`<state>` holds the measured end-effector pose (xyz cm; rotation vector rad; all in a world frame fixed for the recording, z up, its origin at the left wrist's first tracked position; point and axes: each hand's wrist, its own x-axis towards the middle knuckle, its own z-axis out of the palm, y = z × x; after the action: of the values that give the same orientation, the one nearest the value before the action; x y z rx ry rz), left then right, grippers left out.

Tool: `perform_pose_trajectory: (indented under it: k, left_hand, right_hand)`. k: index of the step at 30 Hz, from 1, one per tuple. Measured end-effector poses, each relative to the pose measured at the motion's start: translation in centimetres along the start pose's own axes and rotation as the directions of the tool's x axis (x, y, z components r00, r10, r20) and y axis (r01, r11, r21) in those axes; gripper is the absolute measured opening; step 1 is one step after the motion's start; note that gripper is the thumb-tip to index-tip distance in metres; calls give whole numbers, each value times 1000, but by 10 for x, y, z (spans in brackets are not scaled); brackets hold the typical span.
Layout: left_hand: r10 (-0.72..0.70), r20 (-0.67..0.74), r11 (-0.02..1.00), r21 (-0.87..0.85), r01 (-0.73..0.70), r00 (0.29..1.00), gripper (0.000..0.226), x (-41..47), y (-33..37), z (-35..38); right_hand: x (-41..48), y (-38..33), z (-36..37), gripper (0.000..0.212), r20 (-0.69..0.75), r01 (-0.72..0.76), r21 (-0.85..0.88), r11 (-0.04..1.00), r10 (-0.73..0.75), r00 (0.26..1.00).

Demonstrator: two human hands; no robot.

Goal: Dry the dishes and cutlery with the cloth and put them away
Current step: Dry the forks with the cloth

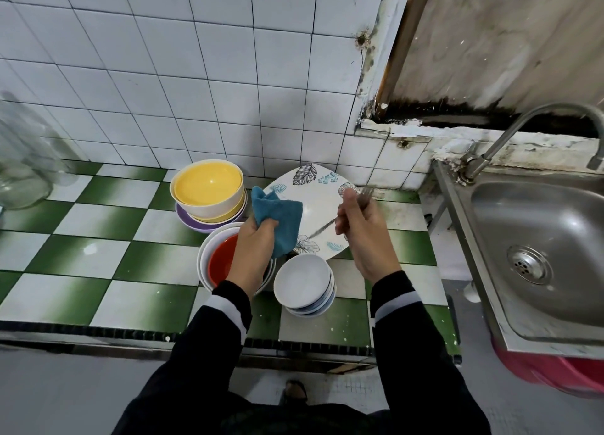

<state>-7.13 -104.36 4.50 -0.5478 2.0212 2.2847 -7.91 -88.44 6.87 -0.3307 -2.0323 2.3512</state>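
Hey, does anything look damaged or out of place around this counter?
Yes: the wall ledge behind the sink is damaged, with cracked, flaking plaster and black staining under the board.

Rear of my view: a wall (196,75) of white square tiles with dark grout. Below it I see the tabletop (98,238), tiled in green and white checks. At right, a steel sink (483,271) with a curved tap (536,121). Behind it is a stained plaster panel (506,42), dark along its base. A pink tub (555,372) sits under the sink. Foreground: grey floor (81,395).
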Motion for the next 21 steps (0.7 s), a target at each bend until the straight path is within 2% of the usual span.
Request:
perform_pose_trajectory:
  k: [2,6,8,10,12,16,19,21]
  left_hand:
    - [69,-17,998,10,-69,997,25,-8,-3,3]
    - [282,-49,944,190,-268,958,29,-16,-12,7]
    - [350,-48,914,236,-330,935,34,-20,-14,9]
    - [401,-43,885,278,-375,915,40,-23,-13,10]
    - [433,-49,863,311,-399,900,43,-24,-14,11]
    - [457,-77,851,329,-410,886,35,-23,-19,8]
    - [485,-1,799,406,-443,874,29,-22,-21,7]
    - [502,78,744,469,-476,861,38,-25,-22,12]
  right_hand:
    - [-2,7,5,22,-53,-34,-18,999,33,998]
    - [-11,16,14,27,-88,-22,-287,958,-4,996]
    - [-10,20,16,26,-102,-30,-328,944,-4,995]
    - [-7,22,16,19,-138,-94,-293,951,55,989]
    - [-6,26,13,24,-142,-144,-234,961,112,983]
    - [-9,30,8,20,-116,-176,-85,981,166,979]
    - [-8,31,7,19,-144,-236,81,968,246,959]
    - [-10,29,12,18,-139,-275,198,941,305,942]
